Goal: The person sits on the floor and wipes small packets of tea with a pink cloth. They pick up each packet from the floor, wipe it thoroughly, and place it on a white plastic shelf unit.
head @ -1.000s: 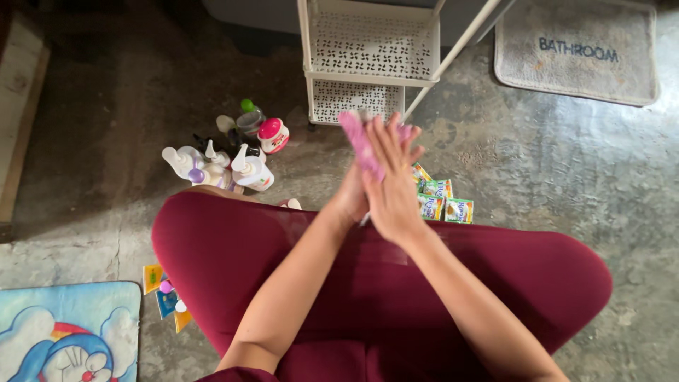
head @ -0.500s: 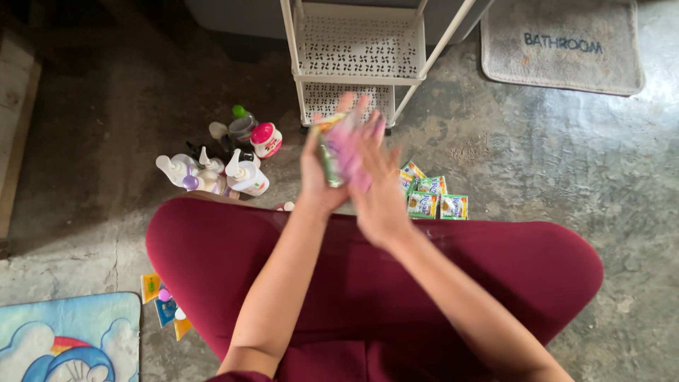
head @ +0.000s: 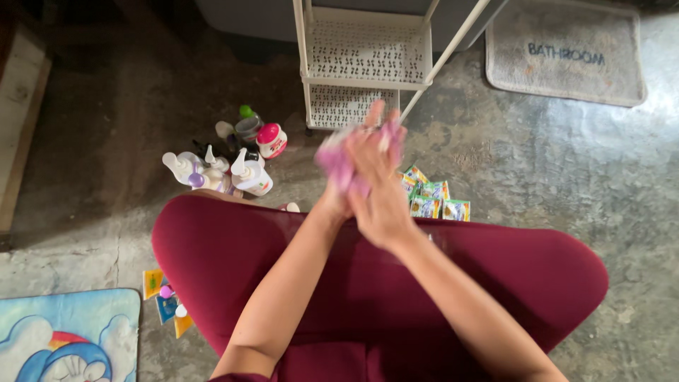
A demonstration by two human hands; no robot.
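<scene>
Both hands pressed together around a pink packet above the maroon lap.

We saw the right hand (head: 378,194) laid flat over the left hand (head: 338,201), the pink packet (head: 336,164) sandwiched between the palms and blurred, so we could not make out its print or whether the left fingers were curled. The white rack (head: 364,53) stood behind, its top cut off, both visible shelves bare. Green sachets (head: 435,201) lay on the concrete floor (head: 552,170) partly hidden behind the hands. Pump bottles (head: 216,173) and a pink-lidded jar (head: 271,139) clustered at left; two mats were cropped at the edges.
</scene>
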